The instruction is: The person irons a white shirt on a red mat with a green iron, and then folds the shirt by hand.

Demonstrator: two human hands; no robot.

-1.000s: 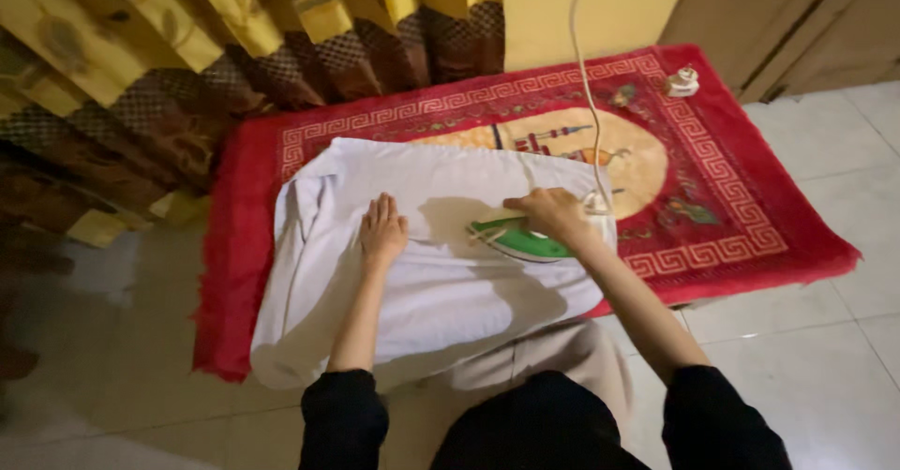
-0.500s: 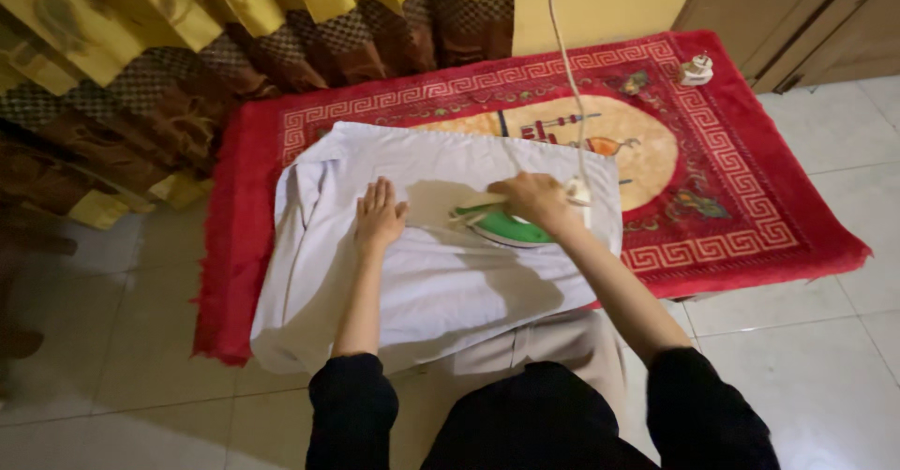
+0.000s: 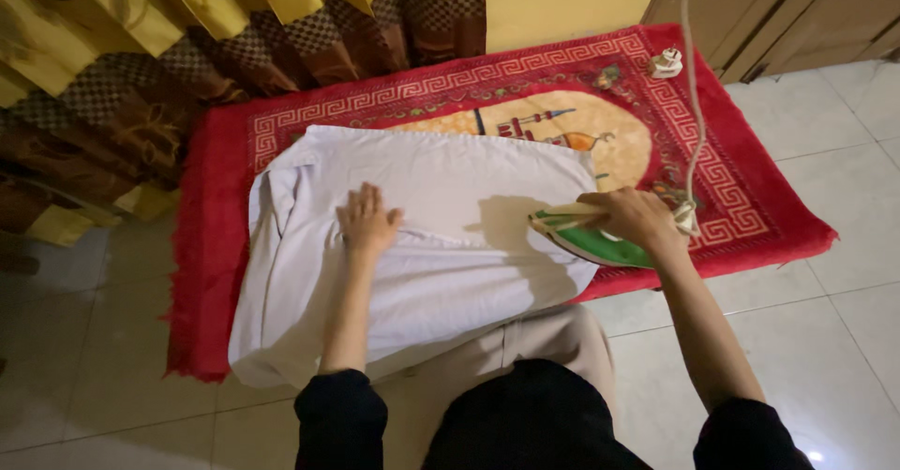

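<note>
1. Centrally, the left hand (image 3: 367, 222) lies flat, fingers spread wide, palm down on the white garment (image 3: 412, 245), holding nothing.
2. Right hand (image 3: 636, 219): closed around the handle of the green iron (image 3: 586, 238), which rests at the garment's right edge, its tip pointing left.
3. White garment: spread over the left and middle part of the red rug (image 3: 750, 198); its near edge hangs over the rug's near border onto the person's lap, and folds run along its left side.
4. Iron cord (image 3: 694, 86): rises from the rear of the iron, just right of the right hand, toward the far edge of the view.
5. White plug (image 3: 666, 61): lies on the far right part of the rug, well apart from the iron.
6. Red rug: lies on the pale tiled floor (image 3: 844, 339), with a cream patterned centre.
7. Yellow and brown curtain (image 3: 187, 39): hangs at the far left, touching the rug's far left corner.
</note>
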